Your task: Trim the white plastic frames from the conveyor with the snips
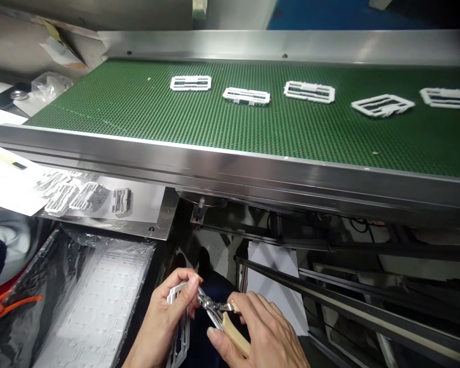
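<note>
My left hand (172, 312) is closed around a white plastic frame part (181, 341), an open rectangle with slots that hangs down below the fingers. In my right hand (262, 329) is a pair of nippers (232, 327) with cream handles and metal jaws. The jaws point up and left and meet the left fingertips at the top of the frame part. Whether they touch the plastic is hidden by the fingers. Both hands are held low, in front of the conveyor (230, 135).
Several white frame parts (190, 83) lie spaced along the green belt. More frame parts (86, 197) are stacked on a metal shelf (153, 229) at left. Below it stands a plastic-lined box (95, 301) of parts, with an orange-handled tool (7, 306) alongside. Metal bars (352, 312) run at lower right.
</note>
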`<act>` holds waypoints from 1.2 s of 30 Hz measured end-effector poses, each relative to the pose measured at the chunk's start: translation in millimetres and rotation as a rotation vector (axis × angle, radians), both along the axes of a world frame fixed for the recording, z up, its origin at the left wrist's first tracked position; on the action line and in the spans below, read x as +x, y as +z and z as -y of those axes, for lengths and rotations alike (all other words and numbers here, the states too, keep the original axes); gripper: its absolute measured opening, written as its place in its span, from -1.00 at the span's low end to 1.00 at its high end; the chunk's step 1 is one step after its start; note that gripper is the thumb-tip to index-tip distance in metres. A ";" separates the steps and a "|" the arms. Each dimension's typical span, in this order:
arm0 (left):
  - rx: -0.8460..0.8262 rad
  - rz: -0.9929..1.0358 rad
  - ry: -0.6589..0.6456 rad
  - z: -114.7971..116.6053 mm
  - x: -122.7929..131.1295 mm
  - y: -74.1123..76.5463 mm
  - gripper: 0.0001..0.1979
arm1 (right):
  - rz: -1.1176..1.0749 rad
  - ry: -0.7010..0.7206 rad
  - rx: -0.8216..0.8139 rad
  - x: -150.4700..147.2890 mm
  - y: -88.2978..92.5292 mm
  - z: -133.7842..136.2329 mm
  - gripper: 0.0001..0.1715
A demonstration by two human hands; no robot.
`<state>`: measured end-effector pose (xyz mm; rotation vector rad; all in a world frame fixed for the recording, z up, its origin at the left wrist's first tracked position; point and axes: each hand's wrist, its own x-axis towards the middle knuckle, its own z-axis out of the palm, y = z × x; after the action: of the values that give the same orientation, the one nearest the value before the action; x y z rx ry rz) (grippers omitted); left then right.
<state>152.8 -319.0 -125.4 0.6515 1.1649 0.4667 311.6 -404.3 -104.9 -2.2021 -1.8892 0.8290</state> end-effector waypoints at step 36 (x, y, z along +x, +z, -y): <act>-0.188 0.236 0.186 3.6 4.7 -17.6 -0.77 | -0.381 -0.161 0.130 -10.3 0.0 -17.7 -0.93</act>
<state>157.5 -322.6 -143.0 0.3175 1.0334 0.5672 301.3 -386.6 -104.8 -1.9229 -1.5219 0.9820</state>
